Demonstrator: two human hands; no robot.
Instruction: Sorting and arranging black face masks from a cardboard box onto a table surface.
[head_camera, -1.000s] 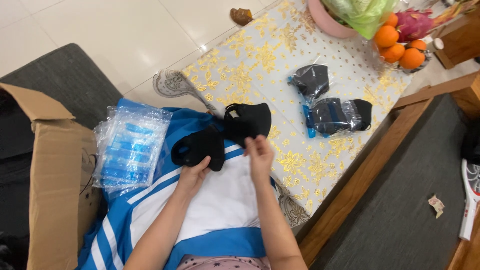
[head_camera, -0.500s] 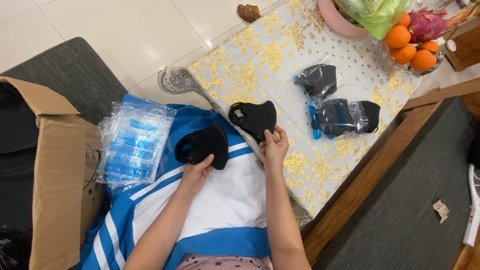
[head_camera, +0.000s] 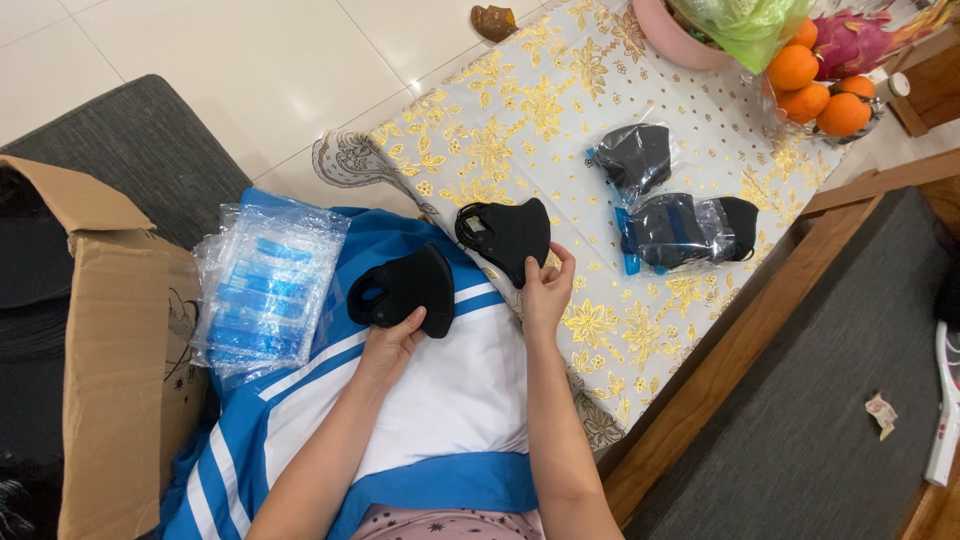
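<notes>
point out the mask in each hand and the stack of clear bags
left mask (head_camera: 405, 290), head view, middle of the black fabric above the thumb
right mask (head_camera: 510, 235), head view, centre of the black panel
clear bags (head_camera: 265, 290), head view, top bag, on its blue strip

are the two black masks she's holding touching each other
Apart. The head view shows the left-hand black mask over the blue and white cloth and the right-hand black mask at the table's edge, with a strip of blue cloth plainly between them.

A single head-worn camera looks steeply down, close over the person's lap, taking in a gold-patterned tablecloth (head_camera: 560, 120) far right and what seems a cardboard box (head_camera: 90, 330) near left.
</notes>
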